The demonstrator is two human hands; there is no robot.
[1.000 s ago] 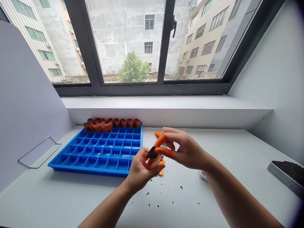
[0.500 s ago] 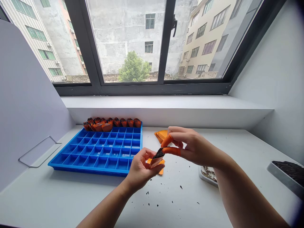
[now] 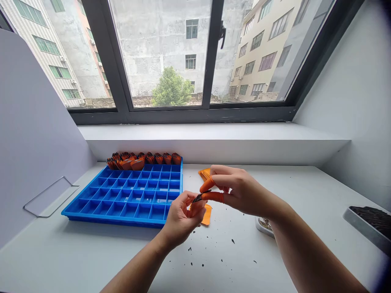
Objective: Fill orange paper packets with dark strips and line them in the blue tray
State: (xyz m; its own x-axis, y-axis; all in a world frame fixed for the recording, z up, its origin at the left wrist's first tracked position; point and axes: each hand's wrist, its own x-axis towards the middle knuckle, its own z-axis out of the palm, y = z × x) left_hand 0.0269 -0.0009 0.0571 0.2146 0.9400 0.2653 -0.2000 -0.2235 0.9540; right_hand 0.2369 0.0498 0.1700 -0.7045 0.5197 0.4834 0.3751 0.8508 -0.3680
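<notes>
Shifted left and a little down since half a second ago, the person's right hand (image 3: pixel 238 189) now sits closer to the left hand (image 3: pixel 181 211), and the thin black flake (image 3: pixel 199 197) has turned nearly edge-on. Orange finger cots (image 3: pixel 214 197) cover the right thumb and forefinger, which are pinched almost together on the flake's right part. Its other end meets the curled left fingers; whether they clamp it cannot be told. Just below the grip an orange packet (image 3: pixel 207 215) lies partly hidden behind the left thumb, and beyond the grip a fanned stack of orange packets (image 3: pixel 204 174) shows past the right knuckles. Left of the grip stands a blue compartment tray (image 3: pixel 122 221), its far row filled with black-and-orange bundles (image 3: pixel 137 162). Dark crumbs (image 3: pixel 233 241) dot the table nearer the person. Right of the grip, the forearm partly covers a shallow container (image 3: pixel 265 232); well beyond, a grey tray (image 3: pixel 362 227) holds dark strips (image 3: pixel 371 217).
</notes>
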